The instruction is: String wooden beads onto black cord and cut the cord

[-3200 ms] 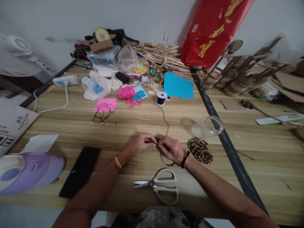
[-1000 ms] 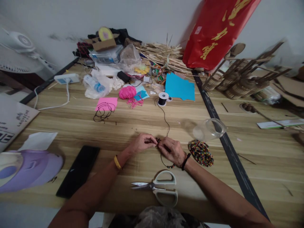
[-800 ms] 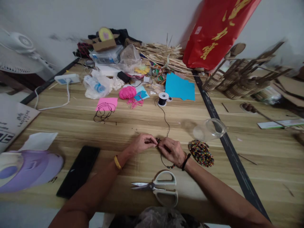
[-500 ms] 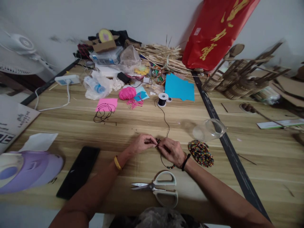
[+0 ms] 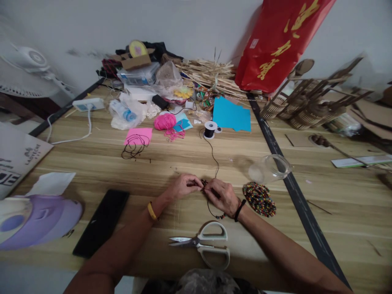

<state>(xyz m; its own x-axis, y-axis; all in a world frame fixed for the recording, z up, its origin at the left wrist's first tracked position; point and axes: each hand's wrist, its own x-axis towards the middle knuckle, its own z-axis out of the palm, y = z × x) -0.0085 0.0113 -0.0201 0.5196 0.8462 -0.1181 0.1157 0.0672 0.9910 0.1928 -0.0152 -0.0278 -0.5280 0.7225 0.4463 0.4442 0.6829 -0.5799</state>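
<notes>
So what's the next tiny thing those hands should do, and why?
Probably a gentle pull on the black cord by the right hand, with the left hand steadying the small beads. Both hands' fingertips meet at those beads, and the cord curves loosely from the spool down to the right hand, so it looks slack.

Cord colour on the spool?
The cord is black; best seen in the head view.

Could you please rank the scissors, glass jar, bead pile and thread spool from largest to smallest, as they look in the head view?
1. Scissors, by overall outline, though they lie nearer the camera
2. Glass jar and bead pile: too alike to rank
3. Thread spool
</notes>
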